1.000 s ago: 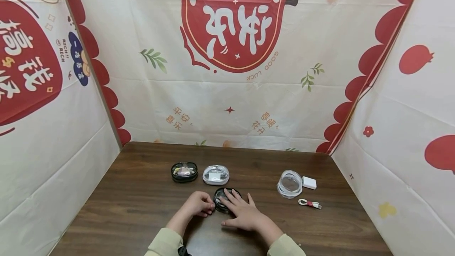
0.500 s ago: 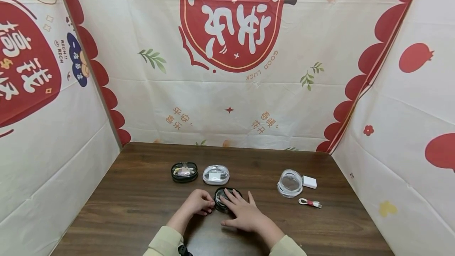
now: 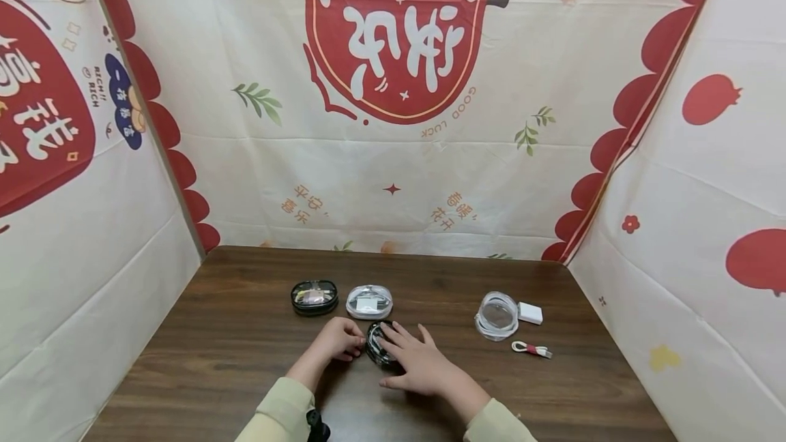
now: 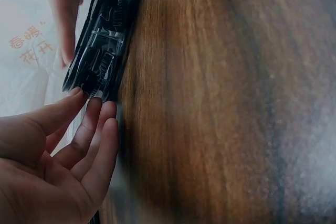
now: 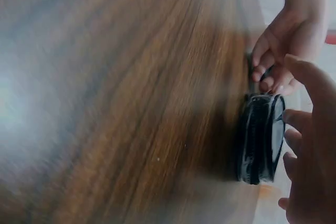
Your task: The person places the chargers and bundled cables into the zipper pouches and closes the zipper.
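Note:
A small oval case with black trim and a clear top (image 3: 373,346) lies on the wooden table between both hands. In the left wrist view the case (image 4: 100,51) shows its zippered side, with the left hand's thumb and fingers pinching its near end. The left hand (image 3: 336,340) stays low beside it. Spread fingers of the right hand (image 3: 422,363) rest on the case top and cover its right part. The right wrist view shows the right hand (image 5: 315,145) with fingertips at the top face of the case (image 5: 257,140). What lies inside is hard to tell.
Behind the hands stand another black-trimmed clear case (image 3: 314,297) and a white-trimmed clear case (image 3: 368,301). To the right lie a round clear case with white trim (image 3: 496,316), a white block-shaped adapter (image 3: 530,313) and a short white cable with a red tie (image 3: 531,348).
The black case has turned slightly, so its right end no longer shows past the right fingers. The left hand has shifted a little with it. The head view has panned slightly.

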A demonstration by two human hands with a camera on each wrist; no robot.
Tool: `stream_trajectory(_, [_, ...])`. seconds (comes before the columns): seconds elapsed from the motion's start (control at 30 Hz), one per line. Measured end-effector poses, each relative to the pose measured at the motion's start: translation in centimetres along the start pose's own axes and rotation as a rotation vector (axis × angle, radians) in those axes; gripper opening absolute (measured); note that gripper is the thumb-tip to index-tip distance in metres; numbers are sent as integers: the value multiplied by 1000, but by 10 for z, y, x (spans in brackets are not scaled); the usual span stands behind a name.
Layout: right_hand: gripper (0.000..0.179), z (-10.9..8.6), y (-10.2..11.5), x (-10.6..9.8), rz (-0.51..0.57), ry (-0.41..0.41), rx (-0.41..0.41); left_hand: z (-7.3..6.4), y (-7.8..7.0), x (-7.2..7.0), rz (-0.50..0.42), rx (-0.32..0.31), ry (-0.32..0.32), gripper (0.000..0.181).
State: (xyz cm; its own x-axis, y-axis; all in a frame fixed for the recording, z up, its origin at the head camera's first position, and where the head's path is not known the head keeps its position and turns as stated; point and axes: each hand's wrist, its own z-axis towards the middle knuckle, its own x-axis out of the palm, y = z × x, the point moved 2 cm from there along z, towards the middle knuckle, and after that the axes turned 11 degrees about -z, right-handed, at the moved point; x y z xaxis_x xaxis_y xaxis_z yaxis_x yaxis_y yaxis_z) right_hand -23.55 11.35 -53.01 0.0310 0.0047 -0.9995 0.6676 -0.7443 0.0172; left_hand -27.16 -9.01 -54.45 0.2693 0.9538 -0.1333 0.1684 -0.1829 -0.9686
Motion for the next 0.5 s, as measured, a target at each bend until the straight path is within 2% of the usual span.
stream_trajectory(0.2, [80,4,-3,7,23,79,-14,-1,4,1,20,9,14,6])
stream_trajectory(0.5, [79,5,-5,9,75,84,-13,-3,3,0,43,48,13,8])
